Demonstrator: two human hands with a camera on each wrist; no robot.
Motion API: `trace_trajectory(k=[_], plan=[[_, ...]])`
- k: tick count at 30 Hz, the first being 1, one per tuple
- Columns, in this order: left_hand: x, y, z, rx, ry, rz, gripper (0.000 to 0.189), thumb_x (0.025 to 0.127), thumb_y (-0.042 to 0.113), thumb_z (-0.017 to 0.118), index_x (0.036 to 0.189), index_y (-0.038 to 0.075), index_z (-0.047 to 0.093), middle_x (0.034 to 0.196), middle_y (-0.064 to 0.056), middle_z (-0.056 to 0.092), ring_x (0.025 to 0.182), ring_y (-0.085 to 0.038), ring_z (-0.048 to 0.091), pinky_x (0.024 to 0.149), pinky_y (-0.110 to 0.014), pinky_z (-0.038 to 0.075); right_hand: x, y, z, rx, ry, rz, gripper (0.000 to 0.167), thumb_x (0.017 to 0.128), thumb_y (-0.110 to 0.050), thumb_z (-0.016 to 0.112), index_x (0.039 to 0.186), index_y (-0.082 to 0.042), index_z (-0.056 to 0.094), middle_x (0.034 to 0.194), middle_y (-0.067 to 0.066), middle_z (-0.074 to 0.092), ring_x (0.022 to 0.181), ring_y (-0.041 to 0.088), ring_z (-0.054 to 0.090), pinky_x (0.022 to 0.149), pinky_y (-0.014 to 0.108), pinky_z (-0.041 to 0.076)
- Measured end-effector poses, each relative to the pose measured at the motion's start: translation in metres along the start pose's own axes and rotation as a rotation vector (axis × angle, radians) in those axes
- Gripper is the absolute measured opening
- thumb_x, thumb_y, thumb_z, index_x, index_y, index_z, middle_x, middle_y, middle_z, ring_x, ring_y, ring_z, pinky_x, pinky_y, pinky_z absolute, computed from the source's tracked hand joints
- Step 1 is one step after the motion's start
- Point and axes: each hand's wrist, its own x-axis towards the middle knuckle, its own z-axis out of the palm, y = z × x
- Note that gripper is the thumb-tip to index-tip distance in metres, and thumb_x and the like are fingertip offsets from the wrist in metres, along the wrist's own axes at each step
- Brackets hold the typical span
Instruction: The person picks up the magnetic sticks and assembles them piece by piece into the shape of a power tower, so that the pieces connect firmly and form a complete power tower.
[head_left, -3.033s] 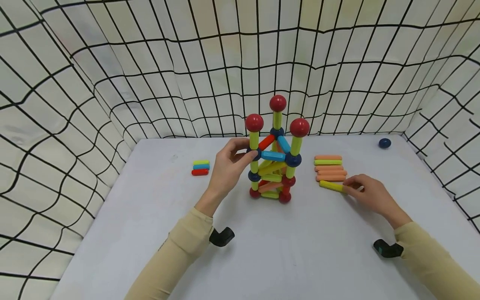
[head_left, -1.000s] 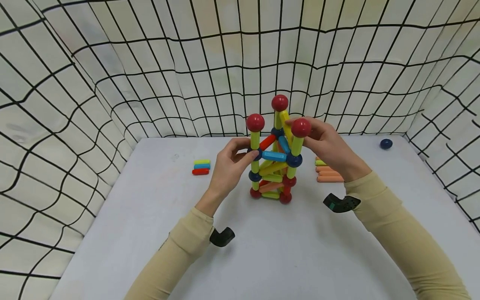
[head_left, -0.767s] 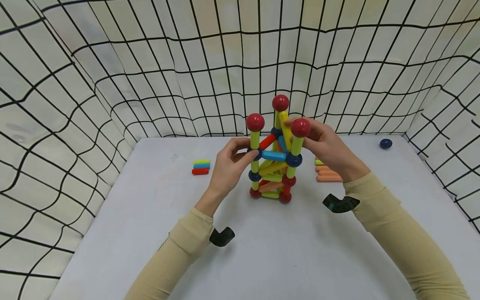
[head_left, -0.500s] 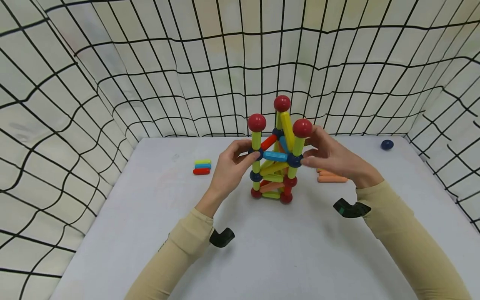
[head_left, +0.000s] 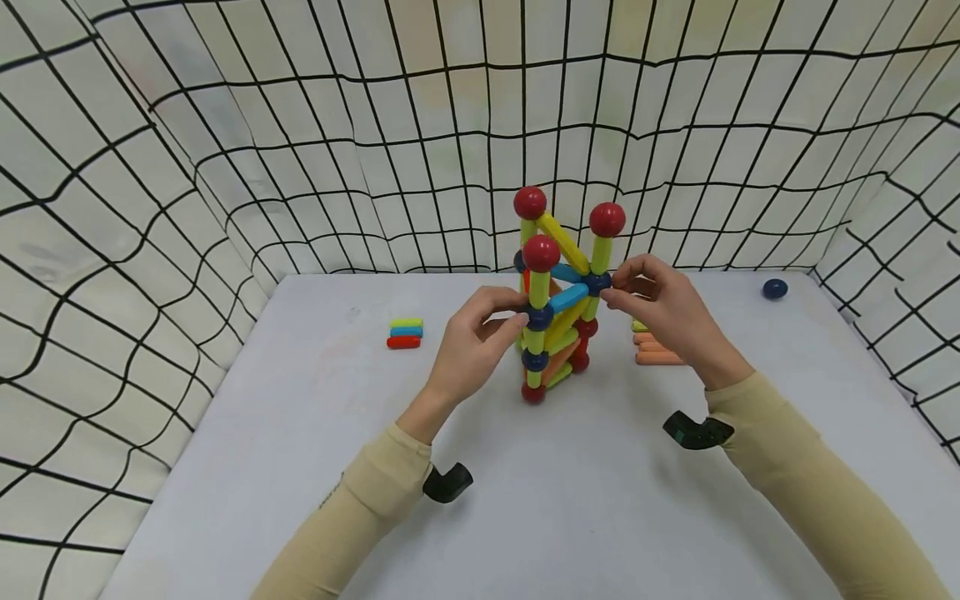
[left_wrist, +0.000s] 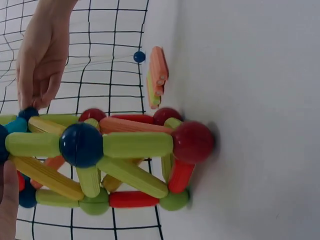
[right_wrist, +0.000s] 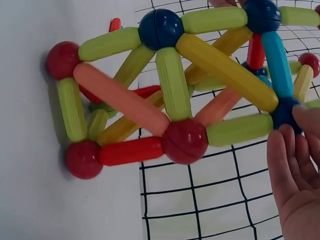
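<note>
A tower of magnetic rods and balls stands upright on the table, topped by three red balls, one a front red ball (head_left: 541, 252). My left hand (head_left: 472, 346) pinches the front navy ball (head_left: 539, 317) at the upper level. With thumb and fingers, my right hand (head_left: 667, 312) holds the right navy ball (right_wrist: 287, 114) at that same level. A long yellow rod (head_left: 564, 243) slopes from the rear left red ball (head_left: 530, 202) down to this right navy ball. Light blue rods (head_left: 569, 297) link the navy balls. The tower's rear is partly hidden.
Several orange rods (head_left: 660, 357) and a yellow-green one lie right of the tower, partly behind my right hand. Short red (head_left: 404, 342), blue and yellow-green rods lie at left. A loose navy ball (head_left: 775, 289) sits at the far right. Black netting (head_left: 450, 150) rises behind.
My right hand took the yellow rod from the table, set it on the tower and let go, then moved to the navy ball. The tower has since turned, its left side coming forward.
</note>
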Motion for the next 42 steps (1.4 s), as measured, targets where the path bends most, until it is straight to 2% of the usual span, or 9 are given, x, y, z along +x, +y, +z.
trace_trajectory(k=[7, 11, 14, 16, 21, 24, 32, 37, 42], plan=[[0.004, -0.001, 0.009, 0.076, -0.058, 0.141, 0.025, 0.096, 0.006, 0.061, 0.12, 0.002, 0.064, 0.117, -0.008, 0.065, 0.106, -0.017, 0.061, 0.09, -0.034, 0.054, 0.016, 0.004, 0.003, 0.083, 0.005, -0.014, 0.035, 0.097, -0.03, 0.062, 0.126, -0.011, 0.056, 0.121, 0.002, 0.059, 0.114, 0.019, 0.061, 0.098, 0.032, 0.049], [0.012, -0.006, 0.007, 0.117, 0.132, 0.179, 0.019, 0.096, 0.005, 0.061, 0.114, 0.0, 0.064, 0.11, -0.011, 0.065, 0.101, -0.02, 0.06, 0.087, -0.037, 0.054, 0.013, 0.011, 0.0, 0.111, -0.02, 0.01, 0.038, 0.098, -0.032, 0.06, 0.13, -0.011, 0.055, 0.124, 0.003, 0.059, 0.112, 0.018, 0.061, 0.095, 0.023, 0.049], [0.019, -0.012, 0.002, 0.124, 0.276, 0.109, 0.018, 0.095, 0.006, 0.062, 0.112, 0.0, 0.063, 0.109, -0.011, 0.062, 0.102, -0.02, 0.058, 0.086, -0.037, 0.053, 0.004, 0.022, -0.005, 0.106, -0.043, 0.08, 0.042, 0.098, -0.036, 0.058, 0.132, -0.012, 0.053, 0.127, 0.005, 0.058, 0.113, 0.017, 0.061, 0.092, 0.02, 0.049], [0.023, -0.016, -0.001, 0.105, 0.304, 0.044, 0.023, 0.095, 0.008, 0.064, 0.116, 0.0, 0.062, 0.112, -0.01, 0.061, 0.106, -0.018, 0.057, 0.088, -0.035, 0.052, -0.003, 0.032, -0.009, 0.085, -0.067, 0.136, 0.045, 0.098, -0.038, 0.058, 0.134, -0.012, 0.052, 0.13, 0.006, 0.058, 0.114, 0.019, 0.06, 0.096, 0.026, 0.049], [0.031, -0.021, -0.005, 0.01, 0.222, -0.078, 0.04, 0.095, 0.012, 0.064, 0.132, 0.002, 0.054, 0.129, -0.009, 0.058, 0.12, -0.015, 0.055, 0.098, -0.028, 0.048, -0.02, 0.065, -0.021, 0.003, -0.131, 0.238, 0.048, 0.098, -0.04, 0.057, 0.136, -0.01, 0.051, 0.136, 0.012, 0.053, 0.124, 0.029, 0.05, 0.105, 0.052, 0.039], [0.033, -0.021, -0.005, -0.016, 0.189, -0.101, 0.041, 0.095, 0.011, 0.064, 0.134, 0.001, 0.053, 0.131, -0.011, 0.057, 0.122, -0.017, 0.056, 0.099, -0.025, 0.047, -0.028, 0.083, -0.031, -0.086, -0.152, 0.264, 0.049, 0.1, -0.041, 0.054, 0.136, -0.008, 0.05, 0.139, 0.015, 0.049, 0.128, 0.034, 0.043, 0.104, 0.055, 0.037], [0.027, -0.018, -0.007, -0.016, 0.17, -0.139, 0.036, 0.093, 0.012, 0.067, 0.127, 0.002, 0.057, 0.124, -0.009, 0.059, 0.11, -0.021, 0.062, 0.095, -0.028, 0.05, -0.045, 0.116, -0.05, -0.396, -0.233, 0.148, 0.035, 0.098, -0.019, 0.061, 0.127, 0.0, 0.059, 0.125, 0.02, 0.06, 0.117, 0.038, 0.054, 0.095, 0.054, 0.048], [0.023, -0.018, -0.011, -0.021, 0.158, -0.137, 0.034, 0.093, 0.01, 0.067, 0.125, 0.002, 0.057, 0.123, -0.009, 0.058, 0.109, -0.021, 0.063, 0.094, -0.028, 0.051, -0.046, 0.125, -0.049, -0.48, -0.263, 0.111, 0.031, 0.093, -0.012, 0.065, 0.121, 0.001, 0.064, 0.115, 0.017, 0.064, 0.108, 0.036, 0.057, 0.092, 0.053, 0.049], [0.024, -0.017, -0.011, -0.007, 0.149, -0.143, 0.034, 0.094, 0.011, 0.066, 0.125, 0.002, 0.056, 0.123, -0.008, 0.057, 0.109, -0.02, 0.062, 0.094, -0.027, 0.051, -0.045, 0.128, -0.044, -0.536, -0.326, 0.045, 0.024, 0.091, -0.011, 0.068, 0.113, -0.002, 0.065, 0.09, 0.004, 0.061, 0.085, 0.022, 0.054, 0.074, 0.036, 0.05]])
